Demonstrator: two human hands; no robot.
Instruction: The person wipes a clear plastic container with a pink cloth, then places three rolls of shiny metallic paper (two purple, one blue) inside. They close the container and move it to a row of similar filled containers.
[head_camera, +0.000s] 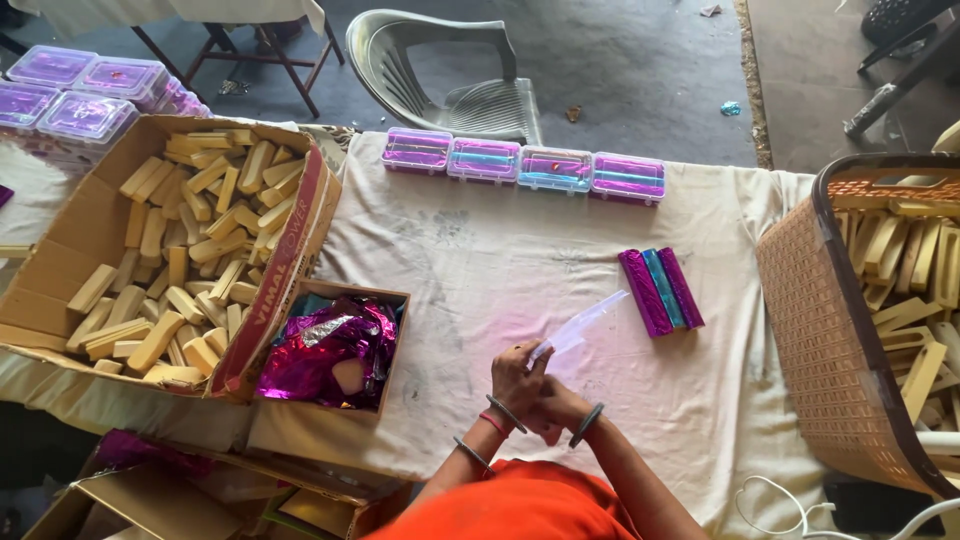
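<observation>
Entry: the left hand (517, 377) and right hand (558, 405) are pinching together one clear plastic sleeve (585, 322), just left of three foil-wrapped bars (660, 291). Risk, judged: the thin sleeve is liable to be slipping or tearing under uneven pinching. Beyond the bars, four lidded boxes (520, 164) are sitting in a row.
</observation>
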